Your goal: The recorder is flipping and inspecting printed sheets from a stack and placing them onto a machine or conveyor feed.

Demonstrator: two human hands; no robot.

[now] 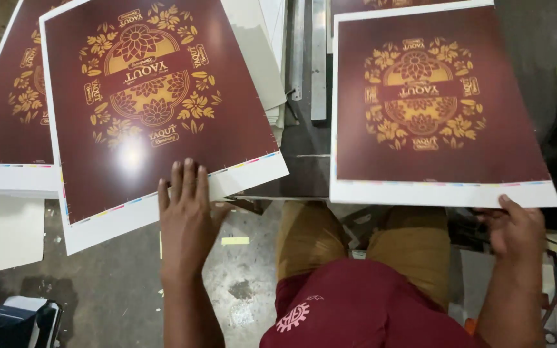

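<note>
Your left hand (pixel 186 212) lies flat, fingers together, on the white margin of a glossy maroon sheet (pixel 156 103) angled off the stack (pixel 8 129), steadying it. Your right hand (pixel 517 229) pinches the near edge of the other sheet (pixel 433 103), squared on the dark table (pixel 304 161). Thin, stiff card with gold floral print.

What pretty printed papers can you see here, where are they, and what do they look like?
Left sheet: tilted, under the left hand; dark red rectangle, gold flower emblem, white border with small colour marks.
Right sheet: on the dark table, right hand at its near edge; same design.
Far-left sheet: partly covered, same design.
</note>
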